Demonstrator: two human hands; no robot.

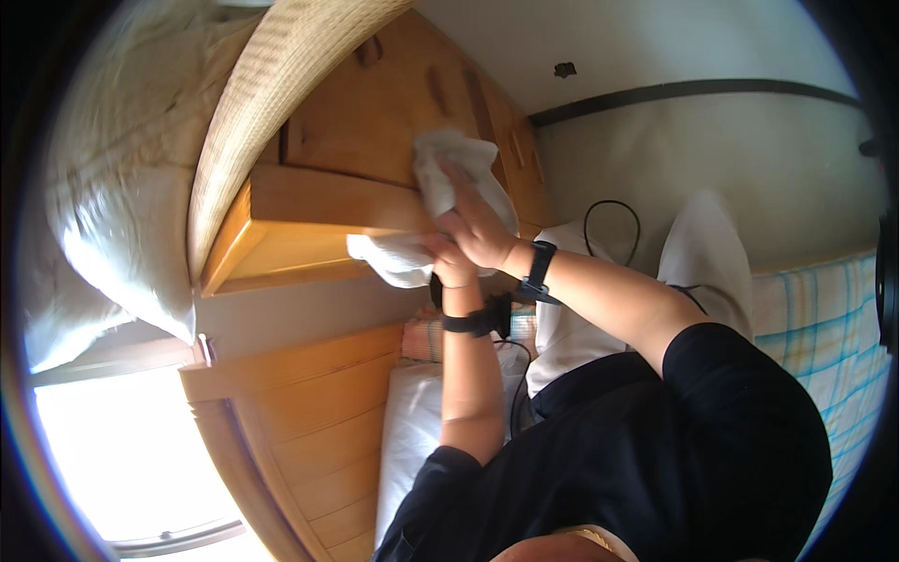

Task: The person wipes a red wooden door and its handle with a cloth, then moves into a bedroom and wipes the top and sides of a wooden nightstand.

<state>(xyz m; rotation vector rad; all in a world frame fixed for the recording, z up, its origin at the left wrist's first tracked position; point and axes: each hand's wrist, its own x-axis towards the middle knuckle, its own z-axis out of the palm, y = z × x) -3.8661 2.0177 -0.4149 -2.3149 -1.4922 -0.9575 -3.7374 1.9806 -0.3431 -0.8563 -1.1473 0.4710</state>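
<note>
A white cloth [456, 147], blurred by motion, lies in front of the wooden cabinet doors [351, 105]. My right hand [481, 228] is on it, fingers stretched along the fabric and a black strap around the wrist. Just below and to the left, my left hand [451, 261] grips white fabric [397, 260] beside the cabinet's lower edge; that wrist has a black strap too. The hands touch or nearly touch. Whether both hold one cloth or two, I cannot tell.
A woven rolled mat [246, 105] and plastic-wrapped bundles [119, 168] are at upper left. A bright window [133, 449] and a wooden panelled headboard [323, 421] stand below. A plaid-covered bed [815, 316] lies right; a black cable [612, 204] loops near my knees.
</note>
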